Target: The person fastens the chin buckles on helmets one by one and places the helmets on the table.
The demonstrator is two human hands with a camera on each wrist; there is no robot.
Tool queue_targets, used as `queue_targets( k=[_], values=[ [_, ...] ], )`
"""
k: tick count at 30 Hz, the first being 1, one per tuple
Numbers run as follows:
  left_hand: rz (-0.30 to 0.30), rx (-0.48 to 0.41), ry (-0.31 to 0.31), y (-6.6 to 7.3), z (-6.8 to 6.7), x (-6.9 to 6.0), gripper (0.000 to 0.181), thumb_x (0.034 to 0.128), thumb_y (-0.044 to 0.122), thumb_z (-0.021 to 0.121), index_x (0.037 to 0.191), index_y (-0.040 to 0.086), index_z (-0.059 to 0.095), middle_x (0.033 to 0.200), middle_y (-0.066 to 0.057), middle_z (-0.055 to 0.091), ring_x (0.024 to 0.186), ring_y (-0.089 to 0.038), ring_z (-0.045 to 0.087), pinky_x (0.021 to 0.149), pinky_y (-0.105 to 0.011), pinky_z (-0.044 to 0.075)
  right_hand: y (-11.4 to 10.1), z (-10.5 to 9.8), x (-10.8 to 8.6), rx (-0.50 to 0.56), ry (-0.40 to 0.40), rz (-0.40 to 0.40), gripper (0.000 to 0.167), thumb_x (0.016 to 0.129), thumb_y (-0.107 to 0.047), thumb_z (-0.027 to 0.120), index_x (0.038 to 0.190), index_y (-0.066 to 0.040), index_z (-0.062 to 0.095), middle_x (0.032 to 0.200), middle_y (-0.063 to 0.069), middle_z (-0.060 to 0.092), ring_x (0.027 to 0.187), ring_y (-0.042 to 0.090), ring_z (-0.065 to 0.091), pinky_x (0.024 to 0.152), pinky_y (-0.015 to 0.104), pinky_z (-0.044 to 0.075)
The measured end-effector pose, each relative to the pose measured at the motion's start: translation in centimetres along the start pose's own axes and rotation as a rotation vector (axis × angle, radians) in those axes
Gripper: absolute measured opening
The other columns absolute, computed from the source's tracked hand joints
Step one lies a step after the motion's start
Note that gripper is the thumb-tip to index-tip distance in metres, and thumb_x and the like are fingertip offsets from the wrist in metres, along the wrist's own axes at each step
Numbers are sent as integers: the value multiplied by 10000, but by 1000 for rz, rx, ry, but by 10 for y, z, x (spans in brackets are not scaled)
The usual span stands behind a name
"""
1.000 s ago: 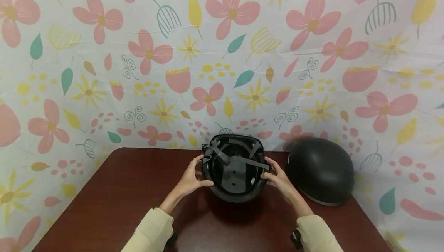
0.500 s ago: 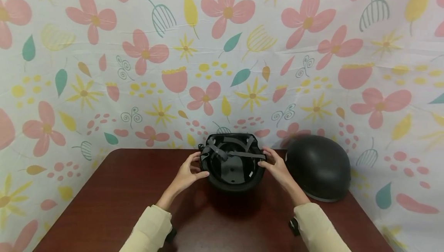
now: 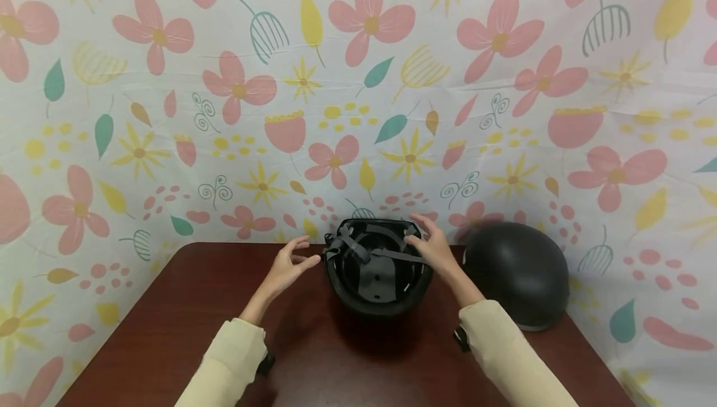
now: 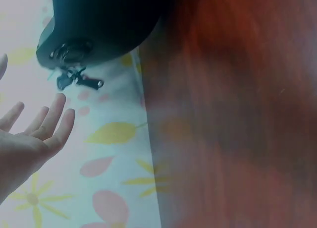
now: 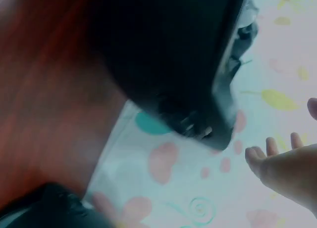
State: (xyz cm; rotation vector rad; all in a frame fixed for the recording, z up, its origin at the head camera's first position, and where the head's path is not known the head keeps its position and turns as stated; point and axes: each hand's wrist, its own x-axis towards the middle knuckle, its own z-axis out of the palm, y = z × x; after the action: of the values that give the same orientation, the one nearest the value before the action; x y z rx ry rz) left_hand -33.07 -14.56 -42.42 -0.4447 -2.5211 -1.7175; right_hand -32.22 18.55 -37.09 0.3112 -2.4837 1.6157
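Observation:
A black helmet [image 3: 376, 307] lies with its hollow inside facing me, grey straps [image 3: 394, 257] across it. In the left wrist view its dark shell [image 4: 106, 25] has a small black fitting [image 4: 79, 80] at the edge. My left hand [image 3: 284, 271] is just left of the helmet, fingers extended and apart from it, holding nothing. At the helmet's upper right edge is my right hand [image 3: 437, 250], in front of part of the rim in the head view. From the right wrist view, that hand [image 5: 287, 171] is clear of the shell [image 5: 163, 54], fingers loose.
A second black, dome-shaped helmet [image 3: 516, 275] sits on the right of the brown table [image 3: 213, 320], its smooth outside up. Behind the table hangs a white cloth [image 3: 358, 102] with printed flowers and leaves.
Both hands have let go of the helmet's sides. The left hand has drawn back to the left; the right hand has risen toward the upper right rim. The second helmet stays in place.

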Motion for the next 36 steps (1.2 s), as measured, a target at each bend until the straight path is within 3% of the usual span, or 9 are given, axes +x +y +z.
queue_targets(
  k=[6,10,12,16,23,36],
  values=[
    [-54,-21,19,-1,-16,16,580,970,245,614,1477,82,386,1452,-254,431,1204,-404,525,987,-515,477,-14,24,15,26,-77,-11,528,977,-126,545,1482,-96,394,1540,195,372,1421,373,353,1109,542,360],
    [-106,-44,20,-10,-18,26,596,963,215,620,1485,70,371,1457,-268,419,1185,-387,534,946,-463,491,-21,43,24,58,-107,36,517,979,-152,560,1474,-119,412,1521,181,406,1426,356,357,1105,526,380],
    [-131,-52,25,-16,-15,29,598,957,200,626,1481,62,374,1451,-267,425,1165,-392,546,882,-398,504,-22,53,28,76,-112,63,509,980,-162,567,1467,-128,423,1501,178,433,1401,359,391,1098,518,392],
    [-163,-59,20,-27,-7,33,594,959,209,622,1473,38,375,1446,-290,417,1182,-420,532,832,-375,508,-23,69,31,109,-123,101,495,979,-168,569,1454,-128,439,1470,172,467,1380,347,424,1099,508,395],
    [-172,-114,4,-35,9,39,612,975,227,598,1489,29,331,1467,-296,378,1242,-443,496,977,-562,459,-22,84,37,120,-106,94,476,977,-124,560,1438,-67,457,1418,208,508,1317,364,482,1078,507,410],
    [-220,-182,19,-43,29,45,636,961,285,619,1494,75,342,1462,-270,415,1225,-414,536,1002,-560,460,-5,102,38,136,-100,153,446,985,-169,571,1415,-84,489,1382,181,546,1297,347,498,1088,511,395]
  ],
)
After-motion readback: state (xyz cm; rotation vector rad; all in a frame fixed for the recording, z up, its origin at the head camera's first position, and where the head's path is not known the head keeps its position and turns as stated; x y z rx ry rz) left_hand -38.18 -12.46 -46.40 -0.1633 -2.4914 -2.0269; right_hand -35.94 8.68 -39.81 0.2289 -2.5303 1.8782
